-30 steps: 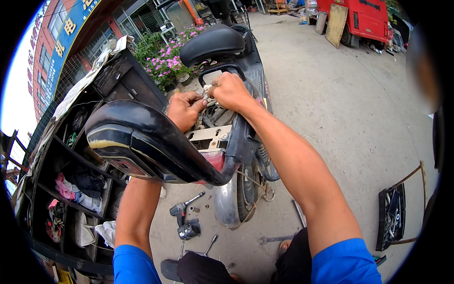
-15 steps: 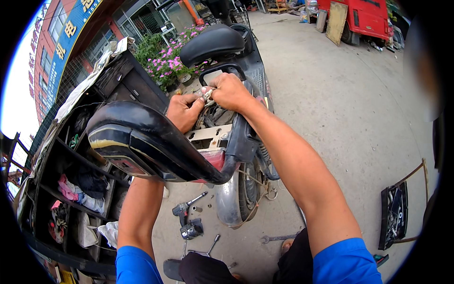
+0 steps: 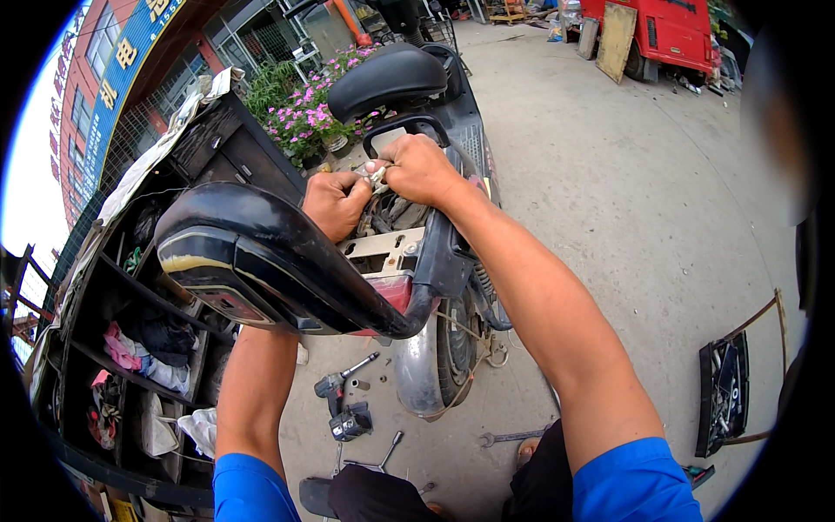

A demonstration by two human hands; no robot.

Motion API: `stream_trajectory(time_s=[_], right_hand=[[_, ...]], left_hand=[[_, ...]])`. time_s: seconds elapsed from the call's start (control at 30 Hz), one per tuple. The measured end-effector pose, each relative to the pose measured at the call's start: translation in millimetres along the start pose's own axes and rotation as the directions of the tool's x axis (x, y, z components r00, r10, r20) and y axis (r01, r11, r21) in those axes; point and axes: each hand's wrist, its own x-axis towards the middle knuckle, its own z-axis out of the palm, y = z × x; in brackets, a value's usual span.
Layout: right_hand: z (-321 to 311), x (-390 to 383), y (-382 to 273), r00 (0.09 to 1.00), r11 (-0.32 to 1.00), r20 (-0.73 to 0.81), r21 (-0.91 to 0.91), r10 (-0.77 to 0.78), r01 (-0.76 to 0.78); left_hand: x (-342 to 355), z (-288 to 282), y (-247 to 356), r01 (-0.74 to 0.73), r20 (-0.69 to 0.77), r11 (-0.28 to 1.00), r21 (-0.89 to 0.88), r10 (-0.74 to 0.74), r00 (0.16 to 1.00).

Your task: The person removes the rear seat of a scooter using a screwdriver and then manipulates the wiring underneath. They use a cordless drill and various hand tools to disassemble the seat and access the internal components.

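In front of me is an electric scooter with its rear body opened up. My left hand (image 3: 334, 205) and my right hand (image 3: 423, 172) meet over the opening, both closed with fingertips pinching a small whitish piece (image 3: 378, 179), which looks like a wire connector. Fingers cover much of it. Dark wires (image 3: 379, 217) lie in the cavity just below, behind a beige metal bracket (image 3: 402, 247). My left forearm passes beneath the black padded backrest (image 3: 287, 252); my right one reaches past its other side. The black saddle (image 3: 391, 80) lies beyond my hands.
A cordless impact wrench (image 3: 335, 387), a multi-arm socket wrench (image 3: 383, 461) and a spanner (image 3: 513, 437) lie on the ground by my feet. A toolbox (image 3: 724, 391) sits at right. Dark shelves (image 3: 130, 348) with rags stand left, near pink flowers (image 3: 304, 117).
My hands stay together on the whitish piece with only slight finger movement. The whole view has shifted a little.
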Motion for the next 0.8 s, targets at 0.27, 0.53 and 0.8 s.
stream_trajectory(time_s=[0.27, 0.53, 0.8], right_hand=[[-1.1, 0.5, 0.4, 0.995, 0.993, 0.093, 0.114, -0.038, 0.027], [-4.3, -1.1, -5.8, 0.992, 0.996, 0.120, 0.089, -0.031, 0.020], [-2.9, -1.7, -5.8, 0.994, 0.999, 0.105, 0.045, -0.028, 0.024]], left_hand=[[-2.4, -2.3, 2.5, 0.164, 0.033, 0.977, -0.139, -0.161, 0.986], [-3.5, -2.5, 5.5, 0.163, 0.019, 0.974, -0.158, -0.162, 0.987], [-3.5, -1.5, 6.2, 0.157, -0.006, 0.977, -0.141, -0.159, 0.987]])
